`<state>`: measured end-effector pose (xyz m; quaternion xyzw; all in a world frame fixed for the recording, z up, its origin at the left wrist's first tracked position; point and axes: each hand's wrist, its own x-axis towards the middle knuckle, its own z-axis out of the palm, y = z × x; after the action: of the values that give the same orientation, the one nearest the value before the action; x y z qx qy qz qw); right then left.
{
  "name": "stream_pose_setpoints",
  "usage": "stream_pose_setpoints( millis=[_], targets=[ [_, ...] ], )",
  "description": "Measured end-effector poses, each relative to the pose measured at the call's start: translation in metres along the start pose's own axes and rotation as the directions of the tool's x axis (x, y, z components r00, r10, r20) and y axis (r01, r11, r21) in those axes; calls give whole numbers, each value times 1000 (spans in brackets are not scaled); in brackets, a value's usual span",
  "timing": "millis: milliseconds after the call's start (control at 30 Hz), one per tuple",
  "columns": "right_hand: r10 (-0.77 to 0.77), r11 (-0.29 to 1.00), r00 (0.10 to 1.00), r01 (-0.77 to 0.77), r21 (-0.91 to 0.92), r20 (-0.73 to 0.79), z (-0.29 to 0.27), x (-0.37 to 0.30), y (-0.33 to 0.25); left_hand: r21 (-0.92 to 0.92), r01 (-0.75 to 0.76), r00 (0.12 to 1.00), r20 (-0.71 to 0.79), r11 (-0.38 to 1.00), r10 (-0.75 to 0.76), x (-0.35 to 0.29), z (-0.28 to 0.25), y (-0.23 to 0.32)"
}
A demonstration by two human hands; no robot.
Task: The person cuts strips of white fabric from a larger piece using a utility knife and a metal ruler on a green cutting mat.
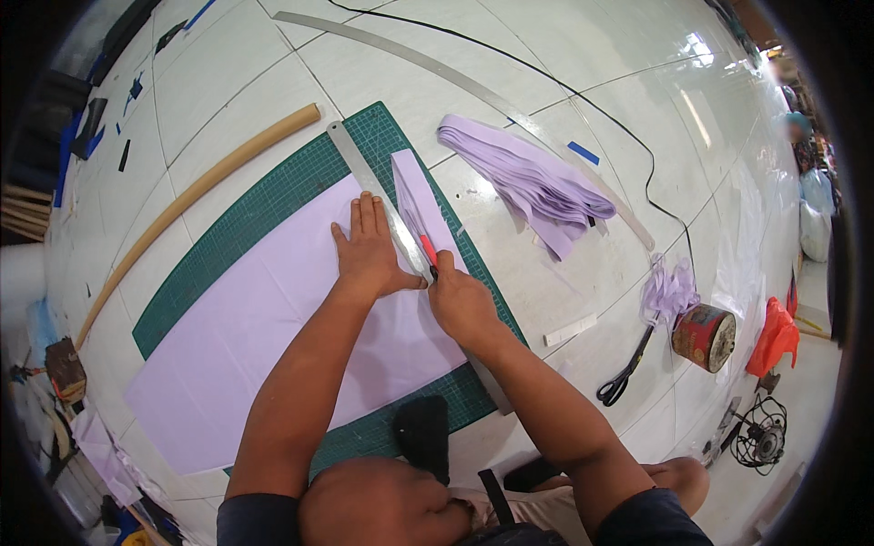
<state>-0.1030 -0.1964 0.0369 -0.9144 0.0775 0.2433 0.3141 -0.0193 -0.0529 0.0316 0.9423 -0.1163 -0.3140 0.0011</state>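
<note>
A sheet of lavender fabric [264, 318] lies over a green cutting mat [209, 264] on the tiled floor. Across the fabric runs a long steel ruler [357, 162]. My left hand [366, 250] presses flat beside and partly on the ruler, fingers stretched out and thumb spread. Wrapped round a red cutter knife [428, 247], my right hand [462, 298] rests at the ruler's right edge; its blade tip is hidden. A narrow lavender strip [407, 173] lies folded over on the mat to the right of the ruler.
A pile of folded lavender strips [528, 177] lies at the right, by a second long metal ruler [410, 56]. A cardboard tube [196, 191] flanks the mat's left. Black scissors [626, 369], a round tin [704, 337] and a small fan [760, 439] are farther right.
</note>
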Motion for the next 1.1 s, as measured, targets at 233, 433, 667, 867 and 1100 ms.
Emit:
stream_pose_setpoints(
  millis=[233, 433, 667, 867, 1100],
  targets=[
    [-91, 996, 991, 89, -22, -96, 15, 8, 3, 4, 20, 1000, -8, 1000, -20, 1, 0, 4],
    [-99, 995, 994, 99, -20, -34, 10, 11, -4, -11, 0, 999, -48, 1000, -1, 2, 6, 1],
    [21, 997, 990, -10, -83, 138, -2, -50, 23, 44, 21, 999, -34, 999, -19, 1, 1, 2],
    [199, 976, 941, -166, -141, 273, -10, -157, 74, 53, 30, 999, -35, 998, -28, 2, 2, 7],
    [225, 966, 954, -192, -172, 200, -17, -223, 97, 105, 37, 999, -25, 994, -34, 5, 4, 5]
  ],
)
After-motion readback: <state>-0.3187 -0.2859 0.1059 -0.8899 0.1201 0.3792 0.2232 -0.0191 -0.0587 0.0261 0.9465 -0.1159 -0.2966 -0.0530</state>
